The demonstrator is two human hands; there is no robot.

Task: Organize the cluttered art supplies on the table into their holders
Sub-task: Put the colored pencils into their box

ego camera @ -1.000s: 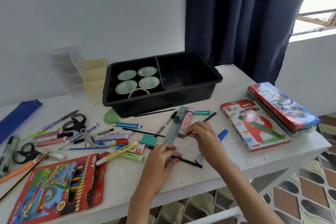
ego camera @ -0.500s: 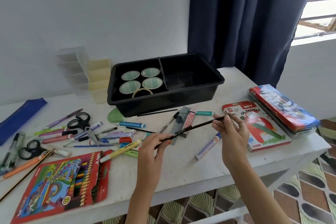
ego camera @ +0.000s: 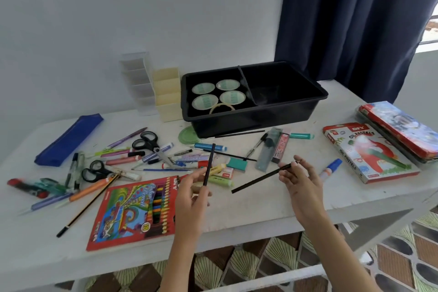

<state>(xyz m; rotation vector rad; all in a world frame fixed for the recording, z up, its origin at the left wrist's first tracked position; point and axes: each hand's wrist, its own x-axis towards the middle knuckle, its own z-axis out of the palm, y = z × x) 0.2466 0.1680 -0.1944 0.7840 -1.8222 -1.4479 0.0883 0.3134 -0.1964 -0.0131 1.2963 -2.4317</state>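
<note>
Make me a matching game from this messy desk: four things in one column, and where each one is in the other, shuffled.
Things:
1. tape rolls
2. blue pouch
3. oil pastels box
4. short black stick

Places:
A. far left of the table
B. pinched in the left hand
C. left compartment of the black tray
D. right side, beside the red tin

Pairs: 1-C, 2-A, 3-D, 4-B
</note>
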